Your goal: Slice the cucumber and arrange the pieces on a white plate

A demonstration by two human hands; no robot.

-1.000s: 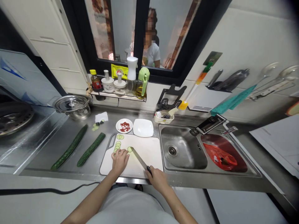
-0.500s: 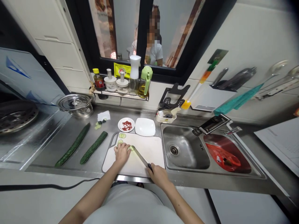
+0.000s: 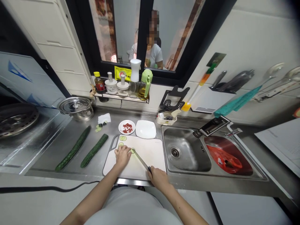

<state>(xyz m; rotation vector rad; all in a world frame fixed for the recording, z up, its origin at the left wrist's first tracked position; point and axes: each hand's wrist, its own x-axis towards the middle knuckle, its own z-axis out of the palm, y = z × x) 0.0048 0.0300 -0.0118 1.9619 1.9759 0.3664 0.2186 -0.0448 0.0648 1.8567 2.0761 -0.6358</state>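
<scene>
My left hand (image 3: 122,155) rests on the white cutting board (image 3: 150,159), its fingers bent and closed on pale green cucumber slices (image 3: 132,150); the palm hides part of what they press. In my right hand (image 3: 158,177) is the black handle of a kitchen knife (image 3: 142,162). The blade slants away to the left across the board, and its tip meets the slices by my left fingertips. Two thin cucumber rounds (image 3: 122,137) overlap near the board's top left corner, and others peek out just above my left knuckles.
Two whole cucumbers (image 3: 94,150) lie left of the board. Behind it stand a plate of chopped red pieces (image 3: 123,123) and a white dish (image 3: 145,129). A lidded steel pot (image 3: 82,112) is back left, a sink (image 3: 187,162) to the right. Beyond the window a person (image 3: 156,54) is visible.
The knife has shifted slightly, its blade now more edge-on against the cucumber slices. My left hand stays in nearly the same place. The whole view has tilted a little.
</scene>
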